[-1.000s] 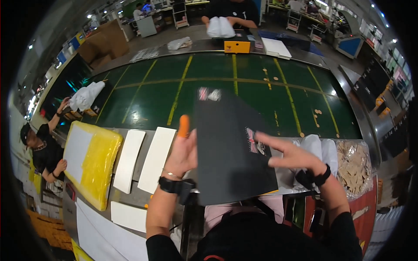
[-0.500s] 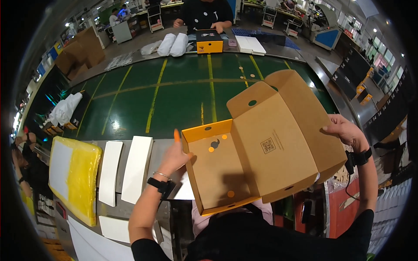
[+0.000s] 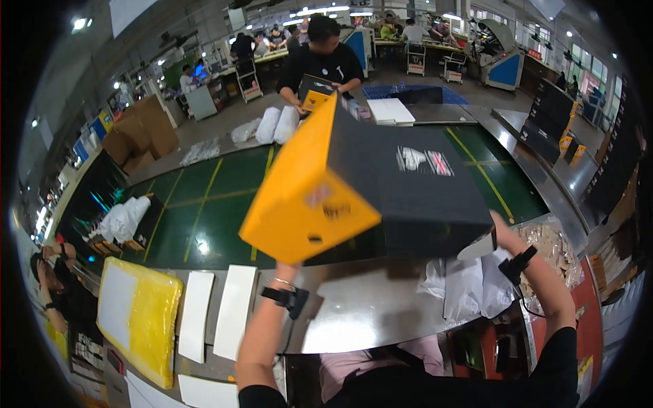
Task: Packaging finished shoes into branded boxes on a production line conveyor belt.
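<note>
I am holding a large cardboard box (image 3: 367,183), black on its long sides and orange on its end panel, lifted above the near edge of the steel worktop (image 3: 367,309). My left hand (image 3: 289,272) is reaching up beneath the orange end, mostly hidden, so I cannot tell how its fingers are closing. My right hand (image 3: 500,228) is pressing against the lower right corner, fingers hidden too. I am judging the box light, hollow and fairly stiff, yet easily dented, so supporting opposite bottom corners seems best. Half a second ago it was showing its open brown inside; now it is turned closed-side toward me, higher. White sheets (image 3: 235,311) are lying at the worktop's left.
</note>
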{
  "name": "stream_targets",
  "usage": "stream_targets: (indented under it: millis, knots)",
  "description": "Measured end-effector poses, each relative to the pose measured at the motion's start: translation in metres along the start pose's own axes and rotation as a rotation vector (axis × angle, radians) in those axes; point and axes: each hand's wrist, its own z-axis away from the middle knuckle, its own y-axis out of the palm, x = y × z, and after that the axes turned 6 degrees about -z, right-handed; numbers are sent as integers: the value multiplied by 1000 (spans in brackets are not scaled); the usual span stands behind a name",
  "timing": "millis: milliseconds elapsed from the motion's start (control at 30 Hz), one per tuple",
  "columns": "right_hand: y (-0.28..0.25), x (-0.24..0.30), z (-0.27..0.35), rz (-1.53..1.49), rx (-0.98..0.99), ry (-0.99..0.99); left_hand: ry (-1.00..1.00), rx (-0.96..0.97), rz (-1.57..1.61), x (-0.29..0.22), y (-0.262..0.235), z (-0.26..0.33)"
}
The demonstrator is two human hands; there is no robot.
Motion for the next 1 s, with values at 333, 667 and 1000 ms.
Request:
stream_targets:
  millis: [333,667,1000]
  knots:
    - [24,33,6,628,-200,-376,-681,-35,1019,-68,46,11]
    - [58,201,-57,-347,129,-28,-1362,357,1639,-183,-15,89]
    - [88,1,91,562,-32,294,-1413,609,1206,-145,-51,182]
